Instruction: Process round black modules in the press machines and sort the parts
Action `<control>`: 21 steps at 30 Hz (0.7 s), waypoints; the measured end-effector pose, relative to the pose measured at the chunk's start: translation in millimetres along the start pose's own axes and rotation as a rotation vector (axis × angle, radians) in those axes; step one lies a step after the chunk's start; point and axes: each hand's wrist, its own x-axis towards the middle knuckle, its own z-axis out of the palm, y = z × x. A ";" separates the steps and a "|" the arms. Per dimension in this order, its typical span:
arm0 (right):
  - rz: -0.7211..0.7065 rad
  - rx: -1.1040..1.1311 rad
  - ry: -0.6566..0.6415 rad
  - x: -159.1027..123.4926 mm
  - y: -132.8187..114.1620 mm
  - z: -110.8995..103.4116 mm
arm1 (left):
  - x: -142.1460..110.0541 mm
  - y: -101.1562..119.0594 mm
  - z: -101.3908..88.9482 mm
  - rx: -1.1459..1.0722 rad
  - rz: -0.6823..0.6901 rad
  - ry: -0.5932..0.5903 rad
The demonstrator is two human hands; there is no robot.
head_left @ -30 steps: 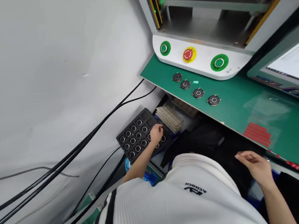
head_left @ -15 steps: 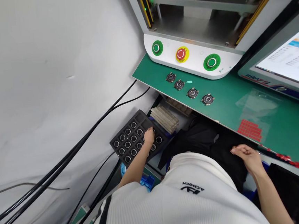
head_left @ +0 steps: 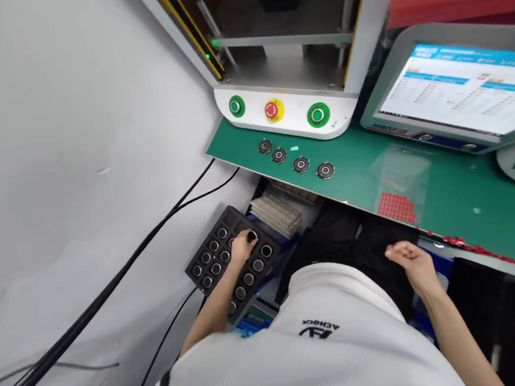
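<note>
My left hand reaches over a black foam tray of round, silver-rimmed watch cases. Its fingers are closed on one watch case, still at the tray; whether it is lifted from its slot I cannot tell. Other watch cases sit in slots around the hand. Over my lap, below the bench edge, my right hand is held with thumb and fingertips pinched together. A tiny reddish spot shows at its fingertips, too small to name.
On the green bench several dark watch backs lie in a row before a press with green buttons and a red stop button. Right of them are a sheet of red stickers and a monitor. Beige trays are stacked beside the foam tray.
The camera view has turned rightward, showing more of the monitor. My left hand has shifted slightly on the tray, and a watch case now shows at its fingertips. My right hand stays pinched.
</note>
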 end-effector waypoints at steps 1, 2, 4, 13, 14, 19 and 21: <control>-0.008 0.024 0.012 -9.6 -5.0 3.3 | -3.2 10.6 -6.3 -0.066 0.020 0.037; -0.015 0.049 0.019 -19.5 -12.0 8.6 | -6.8 24.1 -12.3 -0.133 0.048 0.067; -0.033 0.104 0.014 -37.9 -32.1 26.1 | -15.8 60.7 -22.3 -0.270 0.144 0.098; -0.213 0.568 -0.328 -96.1 -140.2 100.5 | -86.2 238.7 -42.5 -1.051 1.139 -0.176; -0.235 0.572 -0.335 -100.5 -143.6 99.2 | -90.7 245.2 -44.5 -1.005 1.183 -0.171; -0.289 0.558 -0.336 -114.2 -141.3 87.0 | -99.5 259.6 -54.4 -0.826 1.306 -0.153; -0.304 0.540 -0.316 -116.4 -138.3 84.7 | -101.8 263.9 -57.7 -0.779 1.329 -0.137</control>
